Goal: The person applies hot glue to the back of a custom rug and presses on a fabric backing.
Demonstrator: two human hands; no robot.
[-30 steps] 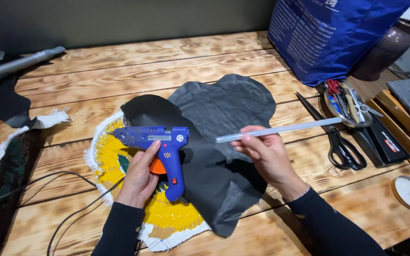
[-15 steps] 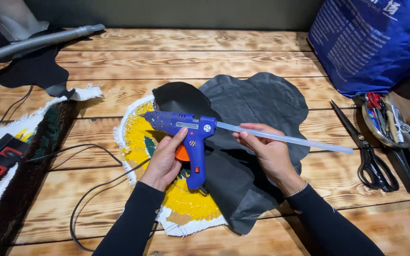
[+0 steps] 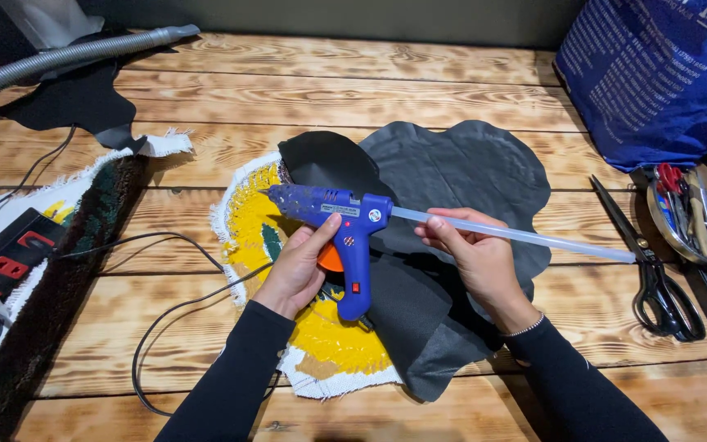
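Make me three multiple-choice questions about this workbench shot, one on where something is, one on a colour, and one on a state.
1. Where do the black scissors lie?
A. on the wooden table, right of the dark grey backing sheet
B. on the yellow tufted rug
C. inside the blue bag

2. What colour is the glue gun?
A. red
B. blue
C. white

3. What is the state of the clear glue stick?
A. lying loose on the table
B. snapped in two pieces
C. its end in the back of the gun, pinched by the right hand

Answers: 1 A, the scissors rest on bare boards near the right edge. 2 B, its body is blue with an orange trigger, gripped by the left hand. 3 C, the stick runs straight from the gun's rear through the fingers.
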